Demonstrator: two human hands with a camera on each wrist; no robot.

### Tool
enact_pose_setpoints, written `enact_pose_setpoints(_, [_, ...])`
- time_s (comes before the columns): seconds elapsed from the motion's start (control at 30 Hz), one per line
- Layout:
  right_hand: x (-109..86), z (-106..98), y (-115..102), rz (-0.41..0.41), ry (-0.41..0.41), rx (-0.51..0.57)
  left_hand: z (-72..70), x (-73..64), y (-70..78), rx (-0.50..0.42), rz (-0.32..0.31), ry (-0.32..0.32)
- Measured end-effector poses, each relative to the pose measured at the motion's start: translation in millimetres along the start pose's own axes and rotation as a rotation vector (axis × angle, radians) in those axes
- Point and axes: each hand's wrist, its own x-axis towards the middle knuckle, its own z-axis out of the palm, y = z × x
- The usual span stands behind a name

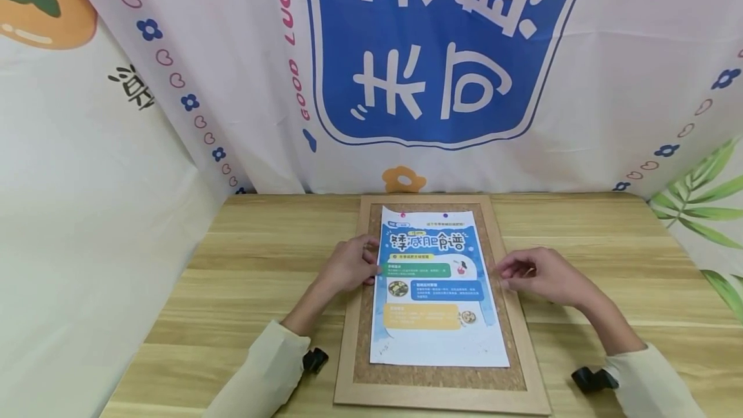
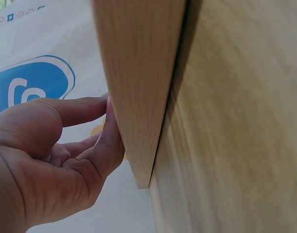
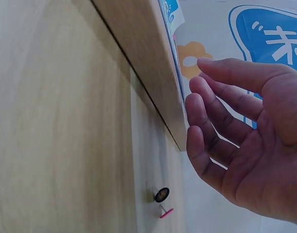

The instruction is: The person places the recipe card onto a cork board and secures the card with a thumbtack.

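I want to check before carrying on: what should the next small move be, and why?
Probably have the right hand pick up the loose dark-headed pin from the table, ready for a lower corner of the sheet. The pink pin and blue pin sit along its top edge; no pin shows at either bottom corner.

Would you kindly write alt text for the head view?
A poster with two pins at its top lies on a corkboard between a person's left hand and right hand. Beneath is a wooden table; behind, a printed cloth.
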Motion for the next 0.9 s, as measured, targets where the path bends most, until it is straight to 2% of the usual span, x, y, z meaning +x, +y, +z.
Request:
enact_pose_setpoints(0.23, [-4.4, -1, 8, -0.008, -0.002, 0.016, 0.1, 0.8, 0.5, 0.012, 0.016, 0.004])
enact_pose_setpoints(0.57, [-21.2, -10, 23, 0.044, -0.006, 0.011, 0.7, 1.0, 0.4, 0.026, 0.020, -0.004])
enact_pose_setpoints(0.9, [-37.8, -18, 38, 0.045, 0.035, -0.014, -0.2, 0.1, 0.8, 0.018, 0.013, 0.004])
